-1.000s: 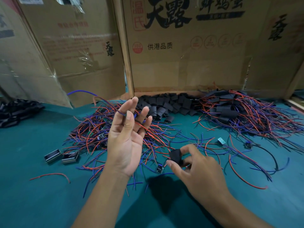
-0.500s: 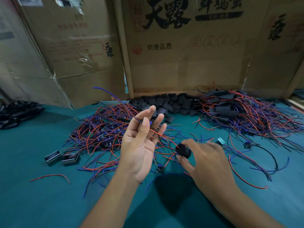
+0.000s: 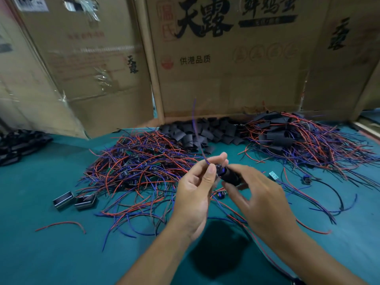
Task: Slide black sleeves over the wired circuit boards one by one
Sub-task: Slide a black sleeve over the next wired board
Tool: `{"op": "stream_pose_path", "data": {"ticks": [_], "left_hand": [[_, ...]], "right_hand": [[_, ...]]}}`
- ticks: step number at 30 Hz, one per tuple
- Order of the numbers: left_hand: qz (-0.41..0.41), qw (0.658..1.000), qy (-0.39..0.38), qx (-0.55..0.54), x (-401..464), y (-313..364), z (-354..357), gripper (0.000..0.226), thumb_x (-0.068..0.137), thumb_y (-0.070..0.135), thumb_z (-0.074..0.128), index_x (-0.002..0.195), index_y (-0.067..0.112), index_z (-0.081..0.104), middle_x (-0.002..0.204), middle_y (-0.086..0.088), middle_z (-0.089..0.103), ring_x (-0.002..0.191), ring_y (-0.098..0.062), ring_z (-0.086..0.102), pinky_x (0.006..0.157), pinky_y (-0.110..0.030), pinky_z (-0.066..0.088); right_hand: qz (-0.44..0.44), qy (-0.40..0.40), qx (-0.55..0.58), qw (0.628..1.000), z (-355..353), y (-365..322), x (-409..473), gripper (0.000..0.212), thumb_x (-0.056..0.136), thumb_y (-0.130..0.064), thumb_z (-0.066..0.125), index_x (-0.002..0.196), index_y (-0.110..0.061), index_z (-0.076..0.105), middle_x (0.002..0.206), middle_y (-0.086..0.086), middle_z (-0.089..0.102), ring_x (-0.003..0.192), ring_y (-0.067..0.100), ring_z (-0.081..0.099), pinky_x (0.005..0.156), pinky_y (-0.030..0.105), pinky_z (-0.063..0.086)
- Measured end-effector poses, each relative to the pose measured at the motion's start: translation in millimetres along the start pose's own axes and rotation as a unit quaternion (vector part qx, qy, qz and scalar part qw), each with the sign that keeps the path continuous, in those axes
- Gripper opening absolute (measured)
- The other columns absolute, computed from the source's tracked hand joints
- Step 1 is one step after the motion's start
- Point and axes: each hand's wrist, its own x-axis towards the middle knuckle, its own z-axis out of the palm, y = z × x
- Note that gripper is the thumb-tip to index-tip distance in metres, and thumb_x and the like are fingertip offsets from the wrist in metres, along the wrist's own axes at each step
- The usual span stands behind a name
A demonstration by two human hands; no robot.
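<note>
My left hand [image 3: 195, 192] pinches the wires of a small wired circuit board [image 3: 218, 168] between thumb and fingers; a purple wire [image 3: 195, 128] sticks up from the grip. My right hand [image 3: 261, 200] grips a black sleeve [image 3: 231, 175] and holds its mouth against the board, which is mostly hidden. The two hands meet above the green table [image 3: 51, 254]. A tangle of unsleeved wired boards [image 3: 139, 169] lies behind the left hand. Loose black sleeves [image 3: 205, 132] are heaped at the back centre. Sleeved boards with wires [image 3: 298, 140] are piled at the back right.
Cardboard boxes [image 3: 226, 58] wall off the back. Two small metal housings [image 3: 74, 201] lie at the left, a stray red wire [image 3: 61, 225] near them. A small teal part [image 3: 273, 175] and loose wires [image 3: 329, 202] lie to the right. Black items [image 3: 18, 145] sit far left.
My left hand has closed from open and spread to pinching the wires, moving right. My right hand has brought the black sleeve up against the board. The purple wire now stands upright.
</note>
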Motion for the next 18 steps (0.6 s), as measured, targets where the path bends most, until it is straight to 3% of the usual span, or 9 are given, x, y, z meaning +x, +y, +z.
{"op": "stream_pose_path", "data": {"ticks": [7,11,13,18], "left_hand": [[-0.006,0.999,-0.001,-0.035,-2.1,-0.2,1.1,0.015,0.088,0.016,0.060,0.100,0.006,0.058,0.124,-0.015,0.068,0.126,-0.023,0.058,0.116,-0.047,0.032],[0.001,0.998,0.025,-0.050,0.1,3.0,1.3,0.017,0.080,0.024,0.078,0.093,0.014,0.072,0.121,-0.015,0.069,0.122,-0.025,0.061,0.111,-0.040,0.041],[0.006,0.999,0.013,-0.033,-0.6,3.1,1.2,0.011,0.079,0.024,0.080,0.087,0.018,0.077,0.122,-0.013,0.069,0.122,-0.024,0.061,0.106,-0.032,0.045],[0.057,0.995,0.014,0.079,-1.8,-2.2,-2.2,0.014,0.089,0.017,0.068,0.093,0.005,0.075,0.114,-0.007,0.073,0.112,-0.019,0.067,0.090,-0.020,0.050]], "right_hand": [[-0.013,0.007,0.038,0.999,1.8,-3.7,0.5,0.031,0.083,-0.017,0.075,0.113,-0.014,0.067,0.099,-0.007,0.071,0.084,0.006,0.066,0.079,0.018,0.049],[-0.006,0.011,0.069,0.998,1.8,-6.3,0.4,0.028,0.086,-0.027,0.066,0.112,-0.015,0.068,0.098,-0.009,0.072,0.084,0.002,0.067,0.081,0.017,0.050],[-0.001,0.010,0.082,0.997,2.9,-5.4,1.1,0.026,0.087,-0.025,0.066,0.111,-0.017,0.068,0.098,-0.011,0.072,0.086,0.001,0.067,0.081,0.018,0.051],[0.008,0.016,0.096,0.995,-0.1,1.1,2.5,0.018,0.090,-0.021,0.063,0.108,-0.020,0.067,0.095,-0.015,0.071,0.083,-0.001,0.066,0.077,0.017,0.050]]}}
